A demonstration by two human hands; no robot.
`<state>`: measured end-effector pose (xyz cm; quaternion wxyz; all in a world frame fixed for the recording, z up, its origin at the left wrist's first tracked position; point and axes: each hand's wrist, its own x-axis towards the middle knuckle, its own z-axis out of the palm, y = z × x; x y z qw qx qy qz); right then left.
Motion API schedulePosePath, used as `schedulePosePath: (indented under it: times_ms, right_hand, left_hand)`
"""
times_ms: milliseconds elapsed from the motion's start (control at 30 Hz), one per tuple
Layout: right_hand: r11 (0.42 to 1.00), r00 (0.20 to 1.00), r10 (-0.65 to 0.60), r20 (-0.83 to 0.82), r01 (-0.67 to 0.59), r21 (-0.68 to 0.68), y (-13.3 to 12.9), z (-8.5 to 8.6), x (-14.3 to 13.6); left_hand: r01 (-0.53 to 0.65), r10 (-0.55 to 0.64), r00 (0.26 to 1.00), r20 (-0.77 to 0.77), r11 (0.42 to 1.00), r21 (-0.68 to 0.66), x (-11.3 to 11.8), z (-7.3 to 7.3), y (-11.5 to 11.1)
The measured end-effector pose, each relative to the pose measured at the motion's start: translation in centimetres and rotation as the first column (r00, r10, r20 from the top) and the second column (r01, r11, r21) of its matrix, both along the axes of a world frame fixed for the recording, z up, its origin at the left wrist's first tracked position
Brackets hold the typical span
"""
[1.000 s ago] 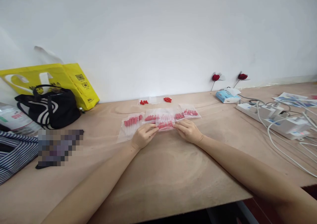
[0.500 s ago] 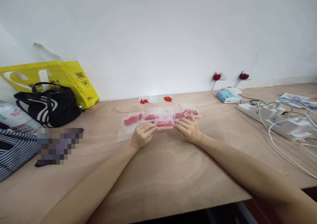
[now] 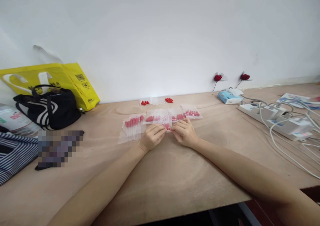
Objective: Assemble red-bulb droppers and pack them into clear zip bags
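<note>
At the middle of the table, my left hand [image 3: 153,136] and my right hand [image 3: 185,132] pinch the near edge of a clear plastic bag [image 3: 163,119] with red pieces in it. The fingertips of both hands are close together there. Just behind it lie more clear bags with red pieces, partly covered by it. To the left is a bag of red-tipped sticks [image 3: 133,122]. Another bag of red pieces [image 3: 192,113] lies behind my right hand.
Small red pieces [image 3: 145,103] in clear bags lie near the wall. At the left are a yellow bag [image 3: 86,86], a black bag [image 3: 62,108] and striped cloth [image 3: 17,156]. A tissue pack [image 3: 228,97] and a power strip [image 3: 255,114] with cables are at the right.
My left hand has moved right along the near edge of the bag, and my right hand slightly left, so the fingertips are now closer together.
</note>
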<state>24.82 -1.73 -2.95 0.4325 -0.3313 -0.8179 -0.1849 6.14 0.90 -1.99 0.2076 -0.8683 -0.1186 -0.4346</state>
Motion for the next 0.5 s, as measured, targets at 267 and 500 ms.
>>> schedulePosePath:
  times_ms: [267, 500]
  right_hand:
    - [0.973, 0.985, -0.118, 0.128, 0.089, 0.214, -0.1, 0.1, -0.4]
    - [0.970, 0.981, -0.173, 0.083, 0.155, 0.189, 0.3, 0.1, 0.7]
  left_hand:
    - [0.005, -0.004, 0.999, -0.035, 1.000, 0.030, -0.3, 0.3, 0.1]
    - [0.001, -0.001, 1.000, -0.004, 1.000, 0.027, -1.3, 0.4, 0.6]
